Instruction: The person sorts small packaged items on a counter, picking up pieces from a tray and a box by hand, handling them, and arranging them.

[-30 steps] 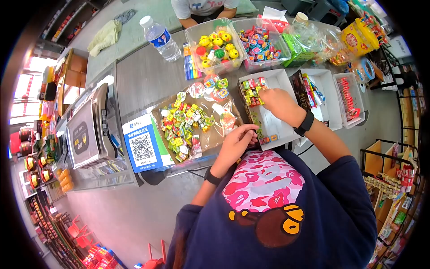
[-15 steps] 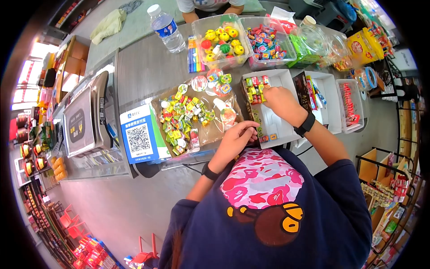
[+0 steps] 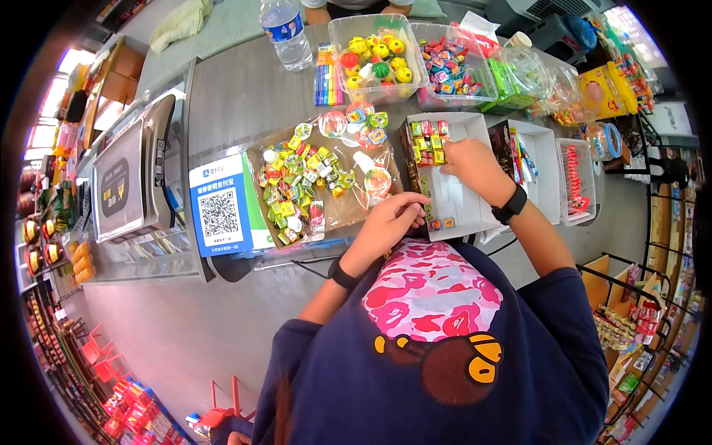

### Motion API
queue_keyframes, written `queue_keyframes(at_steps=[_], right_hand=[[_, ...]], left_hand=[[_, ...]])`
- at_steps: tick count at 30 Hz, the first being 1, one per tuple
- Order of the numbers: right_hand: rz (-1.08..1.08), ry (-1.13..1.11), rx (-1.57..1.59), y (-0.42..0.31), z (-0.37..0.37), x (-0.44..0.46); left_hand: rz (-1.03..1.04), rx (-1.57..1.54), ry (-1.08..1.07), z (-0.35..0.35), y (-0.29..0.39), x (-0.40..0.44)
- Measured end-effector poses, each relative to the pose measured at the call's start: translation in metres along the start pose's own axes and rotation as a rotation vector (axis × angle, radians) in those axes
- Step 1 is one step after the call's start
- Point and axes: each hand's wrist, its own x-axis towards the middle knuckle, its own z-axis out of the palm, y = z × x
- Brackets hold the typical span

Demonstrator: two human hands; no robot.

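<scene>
Wrapped candies (image 3: 429, 141) in red, yellow and green stand in short, close rows at the far left corner of a white box (image 3: 469, 213), just left of the right hand (image 3: 475, 169); that hand, a dark band (image 3: 510, 205) at its wrist, dips over the box with fingers curled narrow and tips beside the rows, though one cannot tell whether a sweet is pinched between them; the left hand (image 3: 391, 222) rests at the box's near left edge, fingers bent and loosely gathered, its grip likewise impossible to tell; a few orange and blue pieces (image 3: 443, 223) lie in the box just right of the left hand's fingertips; left of and beyond that hand, a heap of yellow-green sweets (image 3: 300, 182) spreads over a brown tray (image 3: 343, 213), a blue payment sign (image 3: 219, 211) at its outer side; farther beyond both hands sit a clear bin of yellow toys (image 3: 378, 63), another of small colorful packets (image 3: 454, 70) and a water bottle (image 3: 288, 37); right of the right hand are a second white box (image 3: 544, 152) and a clear container (image 3: 572, 178) of red sweets; across the counter (image 3: 237, 96), another person's forearms (image 3: 319, 15) show at the top edge.
</scene>
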Motion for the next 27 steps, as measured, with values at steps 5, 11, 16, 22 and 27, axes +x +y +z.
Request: queue_keyframes(at_steps=[5, 11, 16, 22, 27], right_hand=[[-0.024, -0.050, -0.166, -0.013, 0.002, 0.004], [-0.030, -0.029, -0.182, -0.010, 0.003, 0.008], [0.021, 0.021, -0.025, 0.002, -0.012, 0.001], [0.031, -0.019, -0.030, 0.019, -0.004, -0.003], [-0.073, 0.112, 0.070, 0.026, 0.011, 0.004]], left_hand=[[-0.005, -0.020, -0.003, 0.000, 0.001, -0.001], [0.002, -0.016, -0.028, -0.003, 0.001, -0.001], [0.015, 0.011, -0.047, -0.003, 0.003, -0.002], [0.019, -0.032, 0.011, 0.000, 0.005, -0.002], [0.056, -0.022, 0.002, -0.001, -0.002, -0.001]])
